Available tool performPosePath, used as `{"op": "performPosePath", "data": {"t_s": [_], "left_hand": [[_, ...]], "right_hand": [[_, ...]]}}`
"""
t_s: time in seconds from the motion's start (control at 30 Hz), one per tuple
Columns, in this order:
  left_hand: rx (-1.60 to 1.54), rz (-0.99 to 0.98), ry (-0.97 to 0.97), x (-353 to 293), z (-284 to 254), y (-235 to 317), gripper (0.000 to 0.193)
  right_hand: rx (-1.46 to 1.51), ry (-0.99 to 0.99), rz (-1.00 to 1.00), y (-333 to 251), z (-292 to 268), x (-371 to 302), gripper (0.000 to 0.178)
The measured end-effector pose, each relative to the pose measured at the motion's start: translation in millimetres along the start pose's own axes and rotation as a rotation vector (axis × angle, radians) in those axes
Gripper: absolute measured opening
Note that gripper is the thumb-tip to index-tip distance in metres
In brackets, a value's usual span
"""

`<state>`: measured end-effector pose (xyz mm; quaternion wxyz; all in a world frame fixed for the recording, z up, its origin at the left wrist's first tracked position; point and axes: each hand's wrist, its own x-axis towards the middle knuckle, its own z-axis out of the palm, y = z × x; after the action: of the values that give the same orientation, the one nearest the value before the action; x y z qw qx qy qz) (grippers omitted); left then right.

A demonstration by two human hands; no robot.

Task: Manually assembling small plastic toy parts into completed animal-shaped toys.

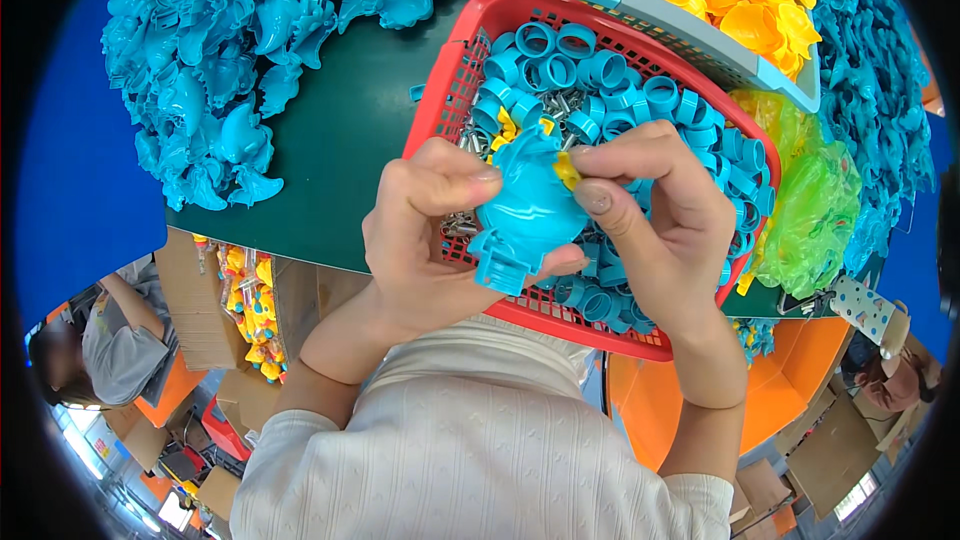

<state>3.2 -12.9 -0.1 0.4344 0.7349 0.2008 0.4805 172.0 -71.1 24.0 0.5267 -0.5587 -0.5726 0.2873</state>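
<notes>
My left hand (425,220) is closed around a shiny blue plastic toy shell (537,195), thumb on its upper side and fingers beneath. A square-ended stub sticks out at its lower end. Between the thumb and forefinger of my right hand (645,200) is a small yellow plastic piece (567,171), held against the shell's right edge. Another bit of yellow shows at the shell's top. Both hands are over a red basket (455,90) filled with blue plastic rings (661,93), small metal parts (563,103) and a few yellow pieces (503,128).
Blue plastic shells (215,70) are heaped at the far left of the dark green table (335,120), with another blue heap (875,90) at the right. Behind the basket stands a light blue crate (680,25) of yellow shells. A green plastic bag (810,200) lies beside the basket.
</notes>
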Motion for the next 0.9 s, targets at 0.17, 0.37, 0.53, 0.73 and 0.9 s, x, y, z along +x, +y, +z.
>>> {"op": "performPosePath", "data": {"t_s": [0.17,0.37,0.53,0.73,0.9], "left_hand": [[-0.134,-0.081,-0.086,4,-2,3,0.064],[-0.23,-0.11,-0.096,6,-2,2,0.061],[-0.409,-0.356,0.22,9,-1,2,0.046],[-0.52,-0.511,0.224,18,-5,2,0.05],[-0.579,-0.519,0.195,17,-9,-3,0.052]], "right_hand": [[0.298,-0.028,0.311,-9,-6,-1,0.022],[0.373,-0.083,0.329,-6,-6,-2,0.022],[0.196,0.066,0.13,-9,-15,7,0.023],[-0.443,-0.067,-0.069,-4,-17,13,0.016],[-0.762,-0.21,-0.25,-2,-10,21,0.017]]}}
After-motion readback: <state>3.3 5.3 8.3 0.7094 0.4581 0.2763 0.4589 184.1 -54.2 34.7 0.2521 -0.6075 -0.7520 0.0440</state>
